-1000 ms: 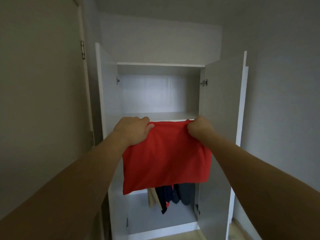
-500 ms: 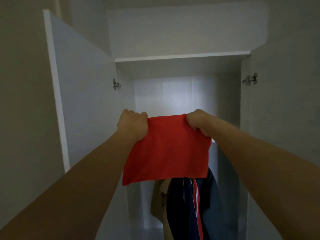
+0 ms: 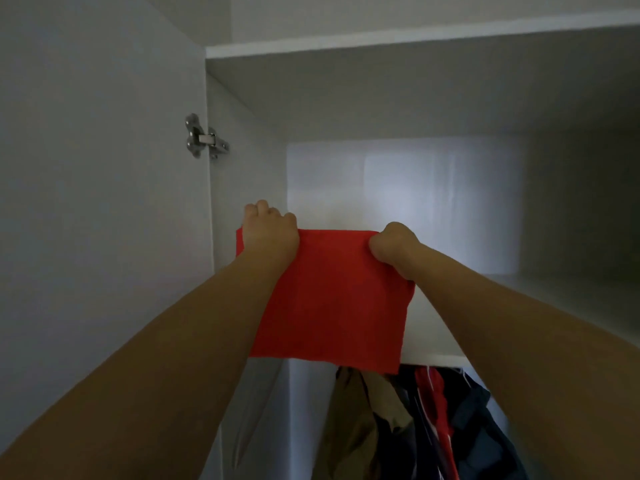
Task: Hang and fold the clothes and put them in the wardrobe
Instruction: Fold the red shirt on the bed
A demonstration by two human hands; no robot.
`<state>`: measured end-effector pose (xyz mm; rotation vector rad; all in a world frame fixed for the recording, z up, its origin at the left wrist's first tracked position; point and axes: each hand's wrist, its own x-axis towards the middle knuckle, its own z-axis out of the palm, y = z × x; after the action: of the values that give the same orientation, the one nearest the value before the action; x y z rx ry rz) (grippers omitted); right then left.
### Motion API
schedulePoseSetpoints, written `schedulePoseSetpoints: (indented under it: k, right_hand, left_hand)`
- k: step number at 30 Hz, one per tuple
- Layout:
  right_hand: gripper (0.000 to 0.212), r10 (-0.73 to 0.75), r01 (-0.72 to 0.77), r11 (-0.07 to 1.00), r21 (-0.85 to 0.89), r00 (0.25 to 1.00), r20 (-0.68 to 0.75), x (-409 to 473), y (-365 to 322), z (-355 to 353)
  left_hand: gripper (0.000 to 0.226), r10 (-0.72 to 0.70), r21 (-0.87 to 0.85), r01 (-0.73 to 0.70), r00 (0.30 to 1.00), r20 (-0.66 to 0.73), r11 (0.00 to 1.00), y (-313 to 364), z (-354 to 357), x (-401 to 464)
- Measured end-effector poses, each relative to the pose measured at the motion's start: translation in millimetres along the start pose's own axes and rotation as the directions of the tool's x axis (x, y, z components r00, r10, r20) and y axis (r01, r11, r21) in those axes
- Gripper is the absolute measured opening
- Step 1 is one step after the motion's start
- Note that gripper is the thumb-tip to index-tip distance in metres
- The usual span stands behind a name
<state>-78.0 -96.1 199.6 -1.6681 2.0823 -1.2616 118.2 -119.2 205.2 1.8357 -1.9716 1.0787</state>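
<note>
A folded red garment is gripped at its far corners by the left hand and right hand, over the white wardrobe shelf. Hanging clothes show below the shelf. The garment is a flat, smooth rectangle.

— What have you got on your arms?

— Nothing: both forearms are bare right up to the bottom corners of the view, no sleeve or cuff showing.

— Rings, a watch?

— None on my left hand or my right hand.
</note>
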Motion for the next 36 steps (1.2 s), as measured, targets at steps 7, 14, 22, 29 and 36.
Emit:
schedulePoseSetpoints:
  k: [7,14,22,29,36]
  right_hand:
    - [0.005,0.1,-0.1,0.995,0.015,0.995,0.0,136,30,78]
    - [0.06,-0.239,0.198,0.881,-0.429,0.97,-0.045,168,72,139]
    - [0.068,0.012,0.326,0.777,-0.539,0.848,0.529,179,105,182]
    - [0.069,0.07,0.24,0.783,-0.574,0.883,0.465,211,107,200]
    - [0.067,0.072,0.25,0.754,-0.607,0.888,0.455,257,118,216]
  left_hand:
    - [0.031,0.011,-0.09,-0.002,0.994,0.106,0.996,46,126,115]
    - [0.056,-0.04,-0.267,0.138,0.939,0.341,0.954,87,194,135]
    - [0.077,0.254,-0.499,0.149,0.716,0.65,0.854,85,261,111]
    - [0.082,0.206,-0.502,0.18,0.758,0.619,0.846,100,288,140]
    - [0.08,0.224,-0.525,0.171,0.764,0.605,0.834,115,316,180]
